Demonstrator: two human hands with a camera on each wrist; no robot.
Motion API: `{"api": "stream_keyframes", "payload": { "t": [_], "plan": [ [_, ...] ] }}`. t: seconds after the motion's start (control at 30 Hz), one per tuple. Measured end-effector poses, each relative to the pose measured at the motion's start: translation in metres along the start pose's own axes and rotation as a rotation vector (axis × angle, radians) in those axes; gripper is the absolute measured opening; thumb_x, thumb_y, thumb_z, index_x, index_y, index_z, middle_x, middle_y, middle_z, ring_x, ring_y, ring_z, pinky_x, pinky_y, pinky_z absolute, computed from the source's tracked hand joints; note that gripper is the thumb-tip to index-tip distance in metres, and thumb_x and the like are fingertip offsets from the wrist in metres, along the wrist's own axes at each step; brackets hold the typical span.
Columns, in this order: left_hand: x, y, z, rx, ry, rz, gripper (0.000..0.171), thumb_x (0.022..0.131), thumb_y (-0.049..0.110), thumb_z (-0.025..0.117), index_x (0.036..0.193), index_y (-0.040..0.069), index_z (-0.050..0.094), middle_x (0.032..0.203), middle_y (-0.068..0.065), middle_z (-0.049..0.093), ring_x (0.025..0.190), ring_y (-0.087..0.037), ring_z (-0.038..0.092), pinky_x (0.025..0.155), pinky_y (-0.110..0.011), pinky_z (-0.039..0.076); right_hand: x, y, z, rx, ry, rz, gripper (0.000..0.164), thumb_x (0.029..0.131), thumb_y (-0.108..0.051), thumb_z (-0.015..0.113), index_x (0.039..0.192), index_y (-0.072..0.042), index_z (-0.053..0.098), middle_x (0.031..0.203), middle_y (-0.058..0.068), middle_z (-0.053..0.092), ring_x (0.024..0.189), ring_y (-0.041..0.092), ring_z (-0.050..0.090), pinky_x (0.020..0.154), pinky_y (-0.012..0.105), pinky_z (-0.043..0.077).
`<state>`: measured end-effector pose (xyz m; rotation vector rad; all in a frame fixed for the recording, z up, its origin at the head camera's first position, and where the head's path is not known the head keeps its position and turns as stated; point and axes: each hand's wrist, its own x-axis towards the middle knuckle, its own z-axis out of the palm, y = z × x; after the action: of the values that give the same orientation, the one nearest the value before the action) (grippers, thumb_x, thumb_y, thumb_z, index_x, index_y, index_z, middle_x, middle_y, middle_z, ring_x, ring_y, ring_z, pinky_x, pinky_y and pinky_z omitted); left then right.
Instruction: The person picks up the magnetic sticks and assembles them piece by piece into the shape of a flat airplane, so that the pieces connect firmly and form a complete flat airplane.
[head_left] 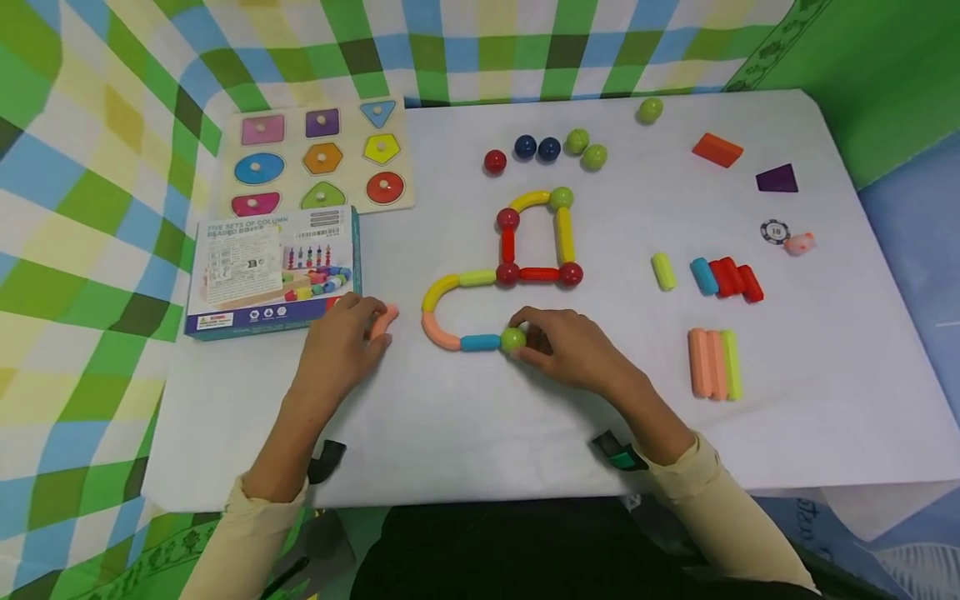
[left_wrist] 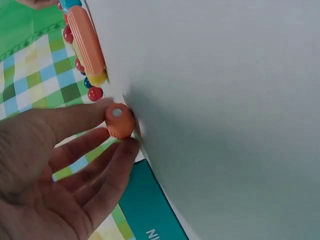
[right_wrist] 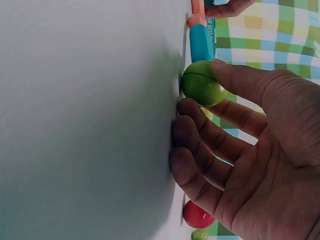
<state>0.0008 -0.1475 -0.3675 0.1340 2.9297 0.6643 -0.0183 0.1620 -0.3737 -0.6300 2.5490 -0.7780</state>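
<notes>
My right hand (head_left: 573,348) pinches a green ball (head_left: 513,340) between thumb and fingers, at the end of a blue rod (head_left: 480,342). That rod meets a curved peach piece (head_left: 440,332), which joins a curved yellow piece (head_left: 440,292) and a lime rod (head_left: 477,278). The lime rod runs to a red ball (head_left: 507,274) on a loop of red rods, yellow pieces and balls. Beside the box, my left hand (head_left: 343,340) holds a peach piece (left_wrist: 120,121) by thumb and fingertips, its end hole showing in the left wrist view.
A boxed bead set (head_left: 273,271) overlaps a wooden shape puzzle (head_left: 318,158) at left. Loose balls (head_left: 549,149) lie at the back. Toward the right are short rods (head_left: 726,277), long rods (head_left: 715,364), an orange block (head_left: 717,150), a purple block (head_left: 777,178) and a small pink figure (head_left: 799,243).
</notes>
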Motion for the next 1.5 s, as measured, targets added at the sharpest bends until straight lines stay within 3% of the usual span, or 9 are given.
{"api": "stream_keyframes", "payload": {
  "t": [0.2, 0.57, 0.77, 0.9, 1.0, 1.1, 1.27, 1.5],
  "plan": [
    [0.0, 0.0, 0.001, 0.017, -0.107, 0.003, 0.034, 0.082, 0.017, 0.075, 0.112, 0.006, 0.063, 0.081, -0.008, 0.06, 0.073, -0.023, 0.053, 0.066, -0.035, 0.048, -0.001, 0.0, 0.0, 0.007, 0.004, -0.01, 0.034, 0.084, -0.028, 0.073, 0.114, -0.019, 0.061, 0.081, -0.006, 0.061, 0.072, 0.012, 0.055, 0.066, 0.03, 0.046],
    [-0.002, -0.001, -0.003, 0.05, -0.116, 0.012, 0.028, 0.083, 0.021, 0.074, 0.104, 0.006, 0.065, 0.078, -0.008, 0.059, 0.068, -0.023, 0.053, 0.063, -0.035, 0.046, -0.003, 0.003, 0.0, 0.029, -0.016, -0.044, 0.036, 0.084, -0.03, 0.073, 0.115, -0.019, 0.059, 0.083, -0.008, 0.06, 0.072, 0.011, 0.055, 0.067, 0.029, 0.046],
    [-0.003, 0.003, -0.005, 0.037, -0.146, -0.018, 0.03, 0.083, 0.019, 0.073, 0.108, 0.005, 0.064, 0.079, -0.008, 0.06, 0.069, -0.023, 0.054, 0.065, -0.035, 0.048, 0.005, 0.01, -0.027, 0.033, 0.026, -0.023, 0.037, 0.087, -0.03, 0.069, 0.12, -0.015, 0.059, 0.085, -0.004, 0.062, 0.074, 0.014, 0.055, 0.068, 0.031, 0.047],
    [-0.005, 0.004, -0.004, 0.037, -0.131, -0.012, 0.031, 0.082, 0.019, 0.074, 0.108, 0.004, 0.064, 0.078, -0.008, 0.059, 0.068, -0.023, 0.053, 0.063, -0.035, 0.048, 0.044, 0.01, -0.07, 0.013, 0.13, 0.046, 0.032, 0.09, -0.029, 0.065, 0.117, -0.012, 0.061, 0.089, 0.002, 0.061, 0.078, 0.019, 0.055, 0.067, 0.033, 0.047],
    [-0.004, 0.006, -0.002, 0.043, -0.118, -0.005, 0.03, 0.082, 0.018, 0.074, 0.106, 0.003, 0.063, 0.076, -0.008, 0.058, 0.067, -0.023, 0.053, 0.062, -0.035, 0.047, 0.091, 0.009, -0.101, -0.072, 0.189, 0.08, 0.032, 0.093, -0.029, 0.06, 0.118, -0.009, 0.059, 0.096, 0.006, 0.062, 0.084, 0.022, 0.055, 0.071, 0.035, 0.047],
    [-0.004, 0.003, 0.002, 0.052, -0.114, -0.027, 0.029, 0.083, 0.019, 0.074, 0.106, 0.004, 0.064, 0.075, -0.008, 0.058, 0.067, -0.023, 0.053, 0.062, -0.034, 0.047, 0.148, 0.006, -0.116, -0.187, 0.155, 0.085, 0.039, 0.094, -0.03, 0.057, 0.126, -0.008, 0.054, 0.108, 0.01, 0.06, 0.095, 0.025, 0.053, 0.08, 0.039, 0.046],
    [0.0, 0.005, 0.005, 0.048, -0.099, -0.02, 0.027, 0.084, 0.022, 0.073, 0.103, 0.004, 0.065, 0.073, -0.007, 0.057, 0.066, -0.022, 0.052, 0.061, -0.033, 0.047, 0.206, 0.011, -0.121, -0.319, 0.007, 0.132, 0.049, 0.095, -0.026, 0.052, 0.14, -0.011, 0.042, 0.13, 0.016, 0.047, 0.111, 0.03, 0.045, 0.093, 0.046, 0.041],
    [0.0, 0.0, 0.004, 0.07, -0.081, -0.023, 0.026, 0.085, 0.026, 0.071, 0.1, 0.005, 0.066, 0.071, -0.006, 0.055, 0.063, -0.021, 0.051, 0.058, -0.032, 0.045, 0.234, 0.027, -0.101, -0.322, -0.034, 0.151, 0.044, 0.094, -0.023, 0.05, 0.137, -0.01, 0.045, 0.124, 0.015, 0.052, 0.107, 0.031, 0.047, 0.091, 0.046, 0.042]
  ]
}}
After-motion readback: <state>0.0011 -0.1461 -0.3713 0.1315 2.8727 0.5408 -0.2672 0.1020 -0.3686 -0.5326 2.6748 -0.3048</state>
